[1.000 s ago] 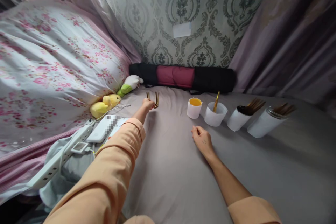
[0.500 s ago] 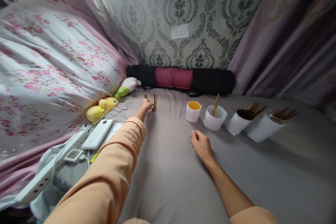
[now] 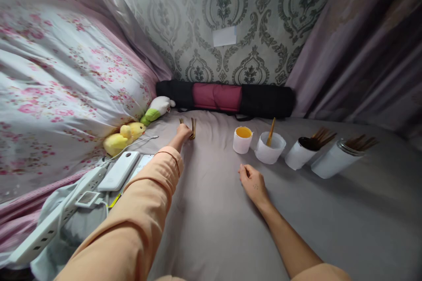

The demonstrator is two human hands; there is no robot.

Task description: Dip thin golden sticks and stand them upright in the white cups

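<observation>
My left hand (image 3: 183, 131) reaches far forward on the grey sheet, its fingers closed. Thin golden-brown sticks (image 3: 193, 128) lie right beside its fingers, and more stick tips (image 3: 181, 120) show just beyond it. Whether the fingers grip any of them is hidden. My right hand (image 3: 253, 184) rests on the sheet, fingers curled in, with nothing showing in them. Just past it stand a white cup with a yellow inside (image 3: 242, 142) and a wider white tub (image 3: 268, 151) with a golden stick (image 3: 271, 131) upright in it.
A tilted white can (image 3: 296, 158) and a tilted white jar (image 3: 334, 164), both full of brown sticks, are at right. A black and maroon roll (image 3: 217, 96) lies along the wall. At left are plush toys (image 3: 123, 137), a power bank (image 3: 119, 171), a phone and a power strip (image 3: 56, 219).
The view has shifted slightly. My left hand stays beside the sticks, and my right hand rests in the same place.
</observation>
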